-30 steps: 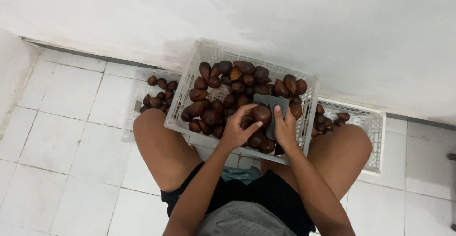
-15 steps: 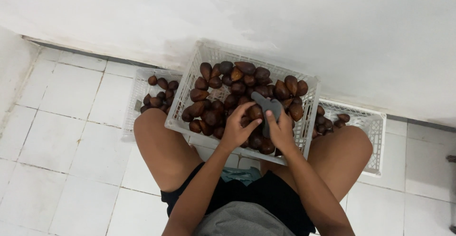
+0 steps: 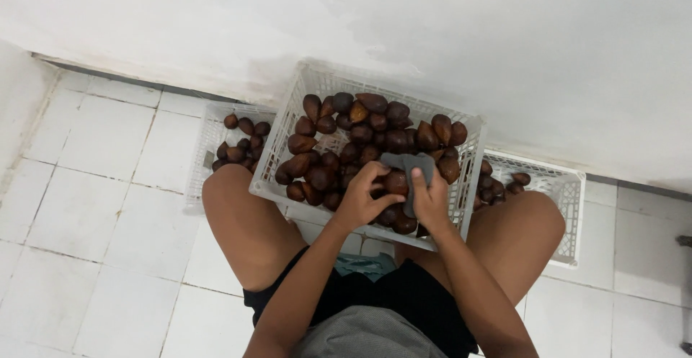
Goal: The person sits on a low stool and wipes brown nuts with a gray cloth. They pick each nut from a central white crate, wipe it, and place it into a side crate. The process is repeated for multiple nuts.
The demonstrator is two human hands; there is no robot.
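A white plastic crate (image 3: 297, 109) rests on my knees, filled with several dark brown scaly fruits (image 3: 360, 131). My left hand (image 3: 360, 199) grips one brown fruit (image 3: 395, 182) above the crate's near side. Beside it, my right hand (image 3: 430, 201) holds a grey cloth (image 3: 409, 163) pressed against that same fruit. Both hands touch each other over the crate.
Two more white crates sit on the white tiled floor below: one at the left (image 3: 205, 149) and one at the right (image 3: 559, 192), each with several brown fruits. A white wall rises just behind them. My bare knees flank the top crate.
The hands have shifted slightly; the grey cloth now lies over the top of the fruit, and the left hand's fingers have closed more around it.
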